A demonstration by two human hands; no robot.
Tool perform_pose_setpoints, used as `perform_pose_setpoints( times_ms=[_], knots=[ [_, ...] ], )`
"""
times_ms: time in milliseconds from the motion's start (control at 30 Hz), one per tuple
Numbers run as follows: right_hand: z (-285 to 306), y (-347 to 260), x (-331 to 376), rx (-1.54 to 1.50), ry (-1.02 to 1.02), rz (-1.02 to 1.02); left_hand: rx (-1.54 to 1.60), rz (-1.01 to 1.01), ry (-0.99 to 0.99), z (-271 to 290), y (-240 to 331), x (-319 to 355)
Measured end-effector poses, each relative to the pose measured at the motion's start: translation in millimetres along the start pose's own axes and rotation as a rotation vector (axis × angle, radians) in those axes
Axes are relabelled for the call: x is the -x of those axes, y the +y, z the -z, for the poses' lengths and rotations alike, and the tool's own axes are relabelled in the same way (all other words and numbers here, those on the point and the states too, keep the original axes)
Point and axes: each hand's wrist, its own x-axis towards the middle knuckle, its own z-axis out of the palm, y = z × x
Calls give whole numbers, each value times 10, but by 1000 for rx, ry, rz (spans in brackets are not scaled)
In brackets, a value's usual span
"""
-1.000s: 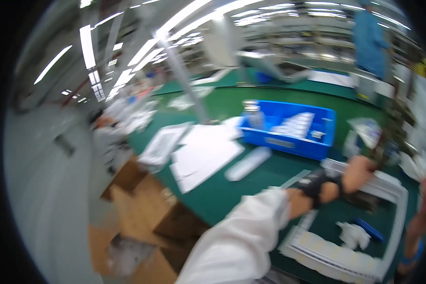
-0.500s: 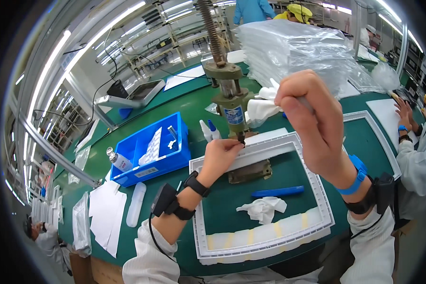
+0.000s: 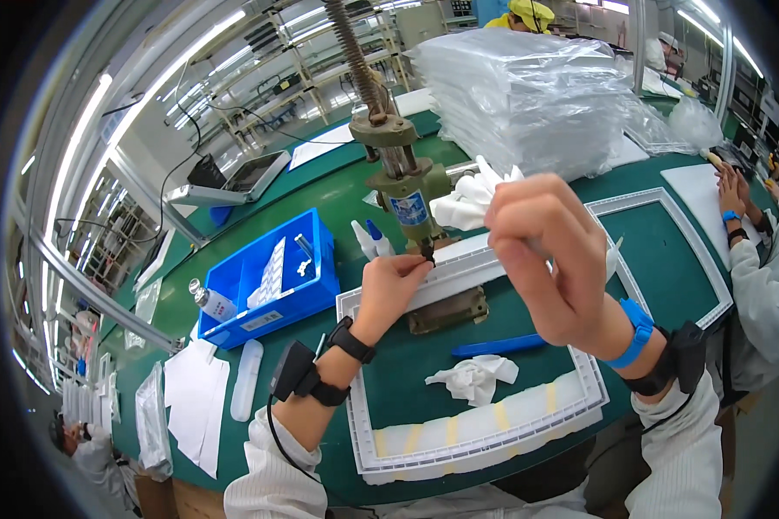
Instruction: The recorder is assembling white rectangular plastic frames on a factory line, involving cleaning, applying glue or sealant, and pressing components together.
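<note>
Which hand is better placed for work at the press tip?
Probably the left hand: its fingertips are at the press tip, by the white frame. The right hand is raised, curled at bunched white material.

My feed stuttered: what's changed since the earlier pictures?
Over the last half second, the right hand has dropped slightly lower, beside the white wad near the press; whether it grips anything is hidden. The view has swung right since the first picture. No new hold or release shows. The left hand stays at the press tip; the frame, crumpled tissue, blue tool and blue bin stay put.
</note>
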Motion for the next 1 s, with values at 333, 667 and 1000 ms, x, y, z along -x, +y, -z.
perform_pose_setpoints(
  times_ms=[333, 667, 1000],
  knots=[
    [8, -37, 339, -5, -76, -32, 36, 8, 9, -14, -26, 17],
    [-22, -44, 479, 10, -79, -37, -36, -72, -7, -14, -67, 9],
    [6, -26, 367, -11, -87, -37, 19, -1, 6, -17, -21, -15]
  ],
)
